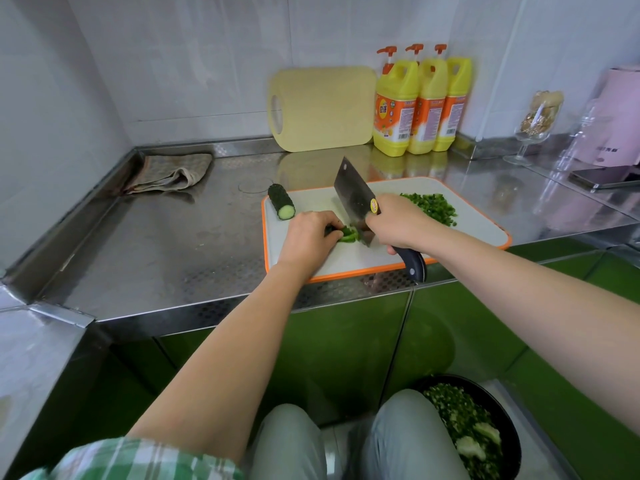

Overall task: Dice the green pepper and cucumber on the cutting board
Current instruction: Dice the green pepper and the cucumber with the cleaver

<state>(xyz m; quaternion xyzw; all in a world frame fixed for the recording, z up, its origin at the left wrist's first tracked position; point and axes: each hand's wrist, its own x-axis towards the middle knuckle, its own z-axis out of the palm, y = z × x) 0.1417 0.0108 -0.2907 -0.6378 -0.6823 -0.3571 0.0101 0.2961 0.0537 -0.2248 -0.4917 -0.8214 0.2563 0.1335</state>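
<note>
On the cutting board, head view: the left hand is pinning green strips, fingers curled; the right hand is gripping the cleaver. The diced pile and cucumber are lying apart. Judgement: fingertips are best tucked back, cuts even.

In the upper middle of the frame I saw three yellow detergent bottles. The front one's orange label bore two large white Chinese characters I could not make out, with a barcode below. Lettering on the pink appliance at far right and the yellow sticker on the cleaver was too blurred to read.
</note>
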